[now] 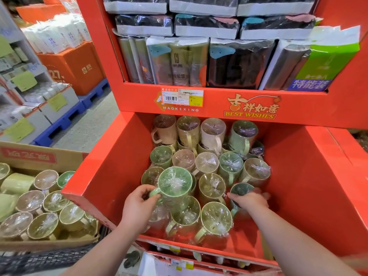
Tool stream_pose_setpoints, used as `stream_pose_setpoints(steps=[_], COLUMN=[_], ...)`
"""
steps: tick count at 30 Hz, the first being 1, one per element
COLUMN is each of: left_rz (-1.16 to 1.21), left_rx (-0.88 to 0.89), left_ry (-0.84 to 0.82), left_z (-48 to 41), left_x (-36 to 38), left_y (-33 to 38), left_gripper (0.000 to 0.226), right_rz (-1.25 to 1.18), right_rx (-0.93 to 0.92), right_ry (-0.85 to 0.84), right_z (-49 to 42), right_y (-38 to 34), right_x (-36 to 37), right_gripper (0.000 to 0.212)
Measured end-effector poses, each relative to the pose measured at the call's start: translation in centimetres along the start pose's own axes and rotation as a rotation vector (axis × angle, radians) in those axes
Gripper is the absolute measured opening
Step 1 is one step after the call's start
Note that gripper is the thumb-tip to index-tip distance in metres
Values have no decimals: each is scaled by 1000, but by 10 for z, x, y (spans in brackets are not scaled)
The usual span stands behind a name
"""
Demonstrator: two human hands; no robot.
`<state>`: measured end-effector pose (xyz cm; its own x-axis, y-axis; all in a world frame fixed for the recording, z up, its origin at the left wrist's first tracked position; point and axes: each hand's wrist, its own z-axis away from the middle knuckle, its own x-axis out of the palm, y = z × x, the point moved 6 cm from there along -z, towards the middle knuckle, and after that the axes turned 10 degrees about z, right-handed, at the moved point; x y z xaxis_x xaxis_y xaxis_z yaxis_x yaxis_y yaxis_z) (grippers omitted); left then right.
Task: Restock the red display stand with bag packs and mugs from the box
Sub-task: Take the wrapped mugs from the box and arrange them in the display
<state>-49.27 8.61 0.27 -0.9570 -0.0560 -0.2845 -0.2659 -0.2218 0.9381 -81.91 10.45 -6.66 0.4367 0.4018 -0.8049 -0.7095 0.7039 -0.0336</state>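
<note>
The red display stand fills the view, and its lower bin holds several plastic-wrapped mugs. My left hand grips the handle of a green mug, raised above the mugs at the bin's front left. My right hand is closed over a dark green mug at the bin's front right. The upper shelf is packed with bag packs in clear wrap. The cardboard box stands to the left with several more wrapped mugs inside.
The box rests on a dark wire basket. Orange cartons and blue pallets with white goods line the aisle on the left. A price label is stuck on the shelf's front edge. Another red shelf lies below the bin.
</note>
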Motion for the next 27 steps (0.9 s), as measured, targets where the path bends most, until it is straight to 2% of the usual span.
stream_pose_setpoints(steps=[3,8,16,20,24,27], left_rz=[-5,3,13,-14,-31,-7], left_rx=[0,-3,-2,12,29,20], left_ry=[2,-24,-25,-19,-7,-13], left_z=[0,-1,-2,0,2,2], left_x=[1,7,9,5,2,3], left_y=[1,0,2,4,5,3], left_gripper=[9,9,10,9,9,9], right_rz=[17,138,42,-21,10,32], right_rx=[-25,-74,-143,-154,-171,-211], right_ry=[-69,12,100,95,57,43], right_z=[0,5,3,-3,-7,-4], right_y=[3,1,-14,-15,-16,-16], right_x=[-2,-8,-3,3,2,-1], right_gripper=[92,93,102,97,106,99])
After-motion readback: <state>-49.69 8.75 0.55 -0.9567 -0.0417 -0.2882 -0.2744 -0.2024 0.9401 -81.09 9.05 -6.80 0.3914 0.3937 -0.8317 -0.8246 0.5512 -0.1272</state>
